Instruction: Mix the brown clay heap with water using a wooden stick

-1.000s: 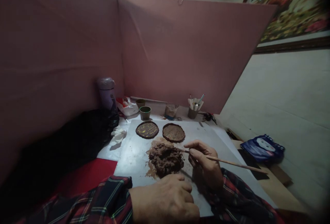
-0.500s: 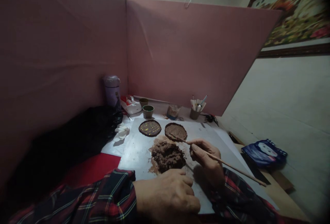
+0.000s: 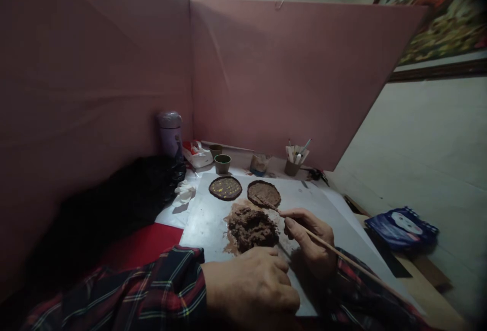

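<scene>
My right hand (image 3: 314,239) pinches a thin wooden stick-like tool (image 3: 342,256) between thumb and fingers. Its far tip reaches the lower edge of a round, rimmed brown disc (image 3: 264,194), and its long shaft slopes back over my right sleeve. Left of that disc lies another brown disc dotted with yellow (image 3: 225,188). In front of both sits a rough heap of wet, dark brown clay-like paste (image 3: 251,229), with a watery smear around it. My left hand (image 3: 253,283) rests at the near side of the heap, fingers curled under; whatever they may hold is hidden.
A white board (image 3: 205,227) carries the work. Behind it stand a green-rimmed cup (image 3: 222,164), a clear container with bluish contents (image 3: 260,164), a pen cup (image 3: 292,167) and a purple bottle (image 3: 171,137). Black plastic (image 3: 125,194) lies left, a blue pouch (image 3: 402,228) right.
The view has shifted slightly, moving the scene to the right. In my right hand, the tool slants more steeply, its back end lower and farther right. My left hand stays by the heap.
</scene>
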Available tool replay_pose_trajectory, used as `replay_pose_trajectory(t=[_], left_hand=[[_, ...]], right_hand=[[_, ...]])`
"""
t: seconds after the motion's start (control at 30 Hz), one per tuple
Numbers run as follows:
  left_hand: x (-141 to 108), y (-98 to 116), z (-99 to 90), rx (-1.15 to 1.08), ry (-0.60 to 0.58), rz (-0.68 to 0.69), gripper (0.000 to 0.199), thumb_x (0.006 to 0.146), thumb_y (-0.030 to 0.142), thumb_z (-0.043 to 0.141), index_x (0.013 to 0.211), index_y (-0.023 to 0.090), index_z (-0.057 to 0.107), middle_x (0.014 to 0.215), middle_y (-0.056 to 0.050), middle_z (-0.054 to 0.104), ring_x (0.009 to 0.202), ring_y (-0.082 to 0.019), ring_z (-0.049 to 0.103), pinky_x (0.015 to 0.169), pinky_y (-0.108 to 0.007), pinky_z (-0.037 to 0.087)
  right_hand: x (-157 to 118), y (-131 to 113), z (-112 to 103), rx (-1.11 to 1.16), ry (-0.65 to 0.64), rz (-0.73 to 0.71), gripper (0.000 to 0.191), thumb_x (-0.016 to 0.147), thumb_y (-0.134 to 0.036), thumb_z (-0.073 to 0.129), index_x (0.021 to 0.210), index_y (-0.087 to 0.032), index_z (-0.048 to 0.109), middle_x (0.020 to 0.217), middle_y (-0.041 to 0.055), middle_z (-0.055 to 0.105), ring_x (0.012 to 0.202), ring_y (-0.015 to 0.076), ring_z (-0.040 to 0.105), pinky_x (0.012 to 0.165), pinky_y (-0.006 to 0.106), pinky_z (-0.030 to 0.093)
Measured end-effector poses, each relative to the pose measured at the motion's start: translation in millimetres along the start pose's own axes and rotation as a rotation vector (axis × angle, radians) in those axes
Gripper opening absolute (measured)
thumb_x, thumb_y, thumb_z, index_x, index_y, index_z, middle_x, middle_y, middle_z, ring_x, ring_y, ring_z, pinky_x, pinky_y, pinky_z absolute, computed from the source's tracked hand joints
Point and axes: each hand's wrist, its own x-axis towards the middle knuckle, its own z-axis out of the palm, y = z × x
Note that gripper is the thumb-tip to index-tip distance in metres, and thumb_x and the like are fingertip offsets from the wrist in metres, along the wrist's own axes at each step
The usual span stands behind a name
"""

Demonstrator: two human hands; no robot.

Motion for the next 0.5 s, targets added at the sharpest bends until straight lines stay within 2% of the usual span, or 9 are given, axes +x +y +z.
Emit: replay_pose_trajectory(t=[0.17,0.27,0.4,0.5], left_hand=[[-1.1,-2.4,-0.4,-0.019,0.024,0.024,0.028,0.084,0.037,0.057,0.064,0.018,0.051,0.053,0.002,0.054,0.058,-0.013,0.043,0.060,-0.032,0.036],[0.6,-3.0,0.4,-0.022,0.086,0.043,0.029,0.083,0.034,0.057,0.061,0.018,0.048,0.051,0.003,0.052,0.056,-0.013,0.041,0.059,-0.031,0.036],[5.9,-2.0,-3.7,-0.015,0.262,0.030,0.035,0.082,0.032,0.056,0.054,0.019,0.040,0.046,0.002,0.047,0.051,-0.012,0.039,0.053,-0.030,0.032],[6.7,-7.3,-16.2,-0.017,0.506,-0.104,0.035,0.086,0.030,0.053,0.055,0.018,0.041,0.048,0.001,0.046,0.052,-0.012,0.040,0.053,-0.029,0.032]], right_hand=[[-0.6,0.9,0.1,-0.058,0.016,-0.046,0.016,0.087,-0.030,0.055,0.087,-0.018,0.067,0.057,-0.0021,0.056,0.051,0.0117,0.050,0.045,0.022,0.039],[-1.8,6.0,-0.9,-0.081,0.016,-0.036,0.019,0.089,-0.031,0.052,0.091,-0.018,0.066,0.058,-0.0019,0.055,0.051,0.0117,0.049,0.046,0.023,0.039],[-3.2,12.0,-0.1,-0.017,0.053,0.003,0.018,0.089,-0.033,0.053,0.090,-0.018,0.062,0.061,-0.0006,0.056,0.054,0.0130,0.050,0.048,0.024,0.041],[-2.8,13.1,0.9,0.044,0.076,0.038,0.017,0.087,-0.035,0.056,0.085,-0.018,0.059,0.061,-0.0006,0.056,0.053,0.0130,0.050,0.048,0.025,0.041]])
